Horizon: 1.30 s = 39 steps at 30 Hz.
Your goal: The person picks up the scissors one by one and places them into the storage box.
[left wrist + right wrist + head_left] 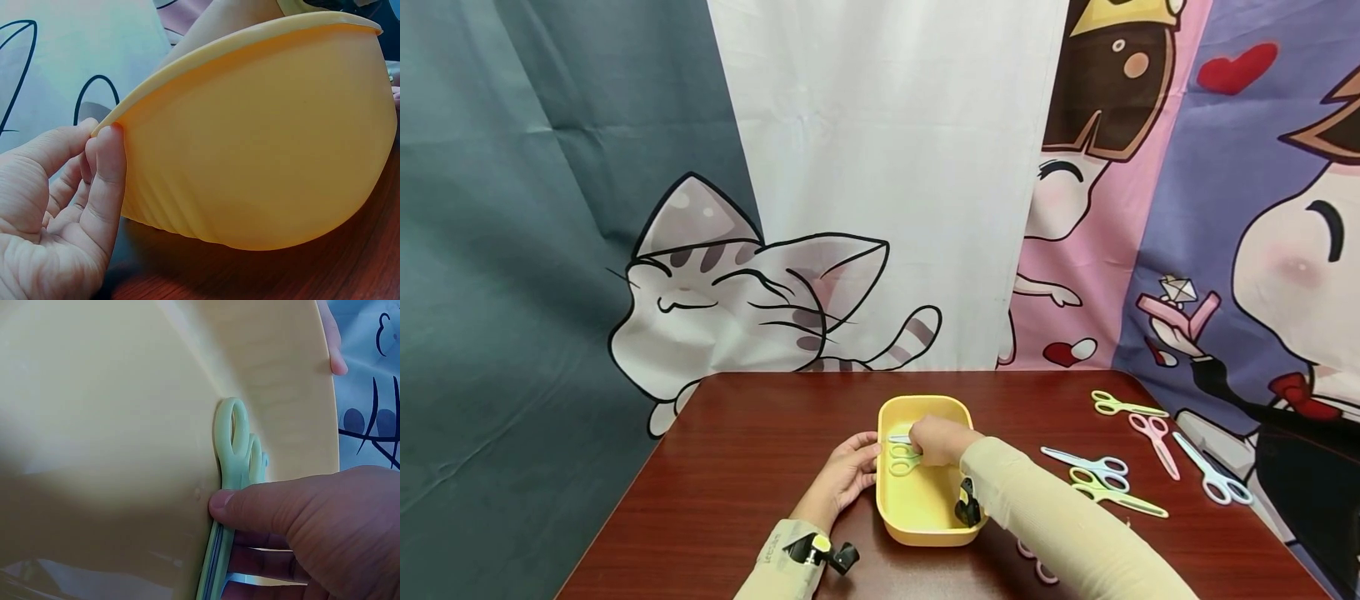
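Observation:
A yellow plastic bin [925, 537] stands on the table. My left hand [848, 471] is at its left side; in the left wrist view, the thumb and fingertips pinch the bin's rim [206, 47]. Inside the bin, my right hand [942, 442] grips a pair of light green scissors [234, 472], its thumb across them just below the handle loops. Beside the green pair lies a blue piece [898, 438], probably a scissor blade, partly hidden by the right hand.
Right of the bin lie blue scissors [1078, 460] and yellow-green scissors [1120, 498]. Farther right are another yellow-green pair [1123, 406], pink scissors [1156, 437] and light blue scissors [1213, 477]. Pink handles [1037, 567] show beneath the right forearm. A printed curtain hangs behind the table [760, 442].

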### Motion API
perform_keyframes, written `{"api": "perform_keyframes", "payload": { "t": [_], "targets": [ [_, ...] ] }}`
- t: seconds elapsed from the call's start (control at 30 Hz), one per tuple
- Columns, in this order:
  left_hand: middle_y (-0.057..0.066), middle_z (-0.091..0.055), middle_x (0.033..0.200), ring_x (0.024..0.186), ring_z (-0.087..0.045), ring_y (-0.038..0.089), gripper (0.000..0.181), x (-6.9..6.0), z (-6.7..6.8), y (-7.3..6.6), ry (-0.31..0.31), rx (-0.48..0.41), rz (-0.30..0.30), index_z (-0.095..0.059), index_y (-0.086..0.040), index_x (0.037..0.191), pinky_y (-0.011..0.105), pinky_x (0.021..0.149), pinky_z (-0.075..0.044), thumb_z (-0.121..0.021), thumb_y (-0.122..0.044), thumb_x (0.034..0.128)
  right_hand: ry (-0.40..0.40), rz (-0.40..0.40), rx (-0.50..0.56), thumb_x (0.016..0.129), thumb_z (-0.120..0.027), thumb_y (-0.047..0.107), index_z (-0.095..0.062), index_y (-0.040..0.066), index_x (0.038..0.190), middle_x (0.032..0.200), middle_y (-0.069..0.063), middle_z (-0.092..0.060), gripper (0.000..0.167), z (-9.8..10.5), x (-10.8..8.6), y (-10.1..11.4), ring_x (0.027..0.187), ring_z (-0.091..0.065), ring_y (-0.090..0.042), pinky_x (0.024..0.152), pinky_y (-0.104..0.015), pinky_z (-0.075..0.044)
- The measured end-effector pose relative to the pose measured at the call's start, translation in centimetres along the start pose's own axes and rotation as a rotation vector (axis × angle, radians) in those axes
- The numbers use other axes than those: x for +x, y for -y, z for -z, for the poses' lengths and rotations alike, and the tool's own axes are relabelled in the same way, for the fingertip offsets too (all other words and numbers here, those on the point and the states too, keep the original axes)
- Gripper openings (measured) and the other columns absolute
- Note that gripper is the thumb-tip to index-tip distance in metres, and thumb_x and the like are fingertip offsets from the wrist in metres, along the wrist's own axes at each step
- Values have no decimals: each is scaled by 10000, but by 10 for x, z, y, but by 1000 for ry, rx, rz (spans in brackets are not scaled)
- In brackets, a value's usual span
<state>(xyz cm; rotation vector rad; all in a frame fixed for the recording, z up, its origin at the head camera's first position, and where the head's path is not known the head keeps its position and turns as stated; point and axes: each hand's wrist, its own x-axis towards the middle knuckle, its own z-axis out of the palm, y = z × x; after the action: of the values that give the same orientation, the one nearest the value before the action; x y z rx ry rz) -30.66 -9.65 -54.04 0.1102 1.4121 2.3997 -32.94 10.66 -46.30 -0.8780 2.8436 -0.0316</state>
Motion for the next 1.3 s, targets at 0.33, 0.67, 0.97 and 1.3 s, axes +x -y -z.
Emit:
{"api": "perform_keyframes", "payload": {
  "t": [0.33, 0.67, 0.97, 1.3],
  "targets": [
    [8, -667, 850, 665, -652, 60, 146, 0, 0, 2, 3, -8, -19, -566, -108, 1101, 221, 568, -569, -577, -10, 994, -8, 22, 10, 814, -768, 41, -422, 180, 600, 557, 78, -267, 430, 0, -1, -1, 516, -287, -78, 500, -205, -265],
    [-2, -663, 848, 671, -656, 62, 139, 0, 1, 1, 9, -3, -17, -554, -110, 1091, 219, 563, -569, -560, -4, 1001, -7, 24, 23, 795, -777, 38, -430, 186, 593, 556, 78, -294, 427, -2, 0, -3, 521, -302, -78, 505, -206, -270],
    [1, -653, 838, 643, -640, 64, 162, 1, -1, 1, -17, 7, -2, -541, -78, 1127, 215, 550, -564, -576, 2, 990, -33, 92, 2, 746, -778, 11, -382, 188, 571, 563, 85, -238, 468, 3, -2, -4, 537, -254, -80, 508, -212, -224],
    [-7, -662, 840, 650, -647, 66, 166, 0, 0, 2, -18, 13, -4, -543, -81, 1131, 213, 552, -563, -562, 12, 994, -77, 162, -38, 785, -760, 54, -341, 153, 568, 585, 87, -149, 482, 26, -10, -6, 556, -163, -87, 536, -240, -158]
  ]
}}
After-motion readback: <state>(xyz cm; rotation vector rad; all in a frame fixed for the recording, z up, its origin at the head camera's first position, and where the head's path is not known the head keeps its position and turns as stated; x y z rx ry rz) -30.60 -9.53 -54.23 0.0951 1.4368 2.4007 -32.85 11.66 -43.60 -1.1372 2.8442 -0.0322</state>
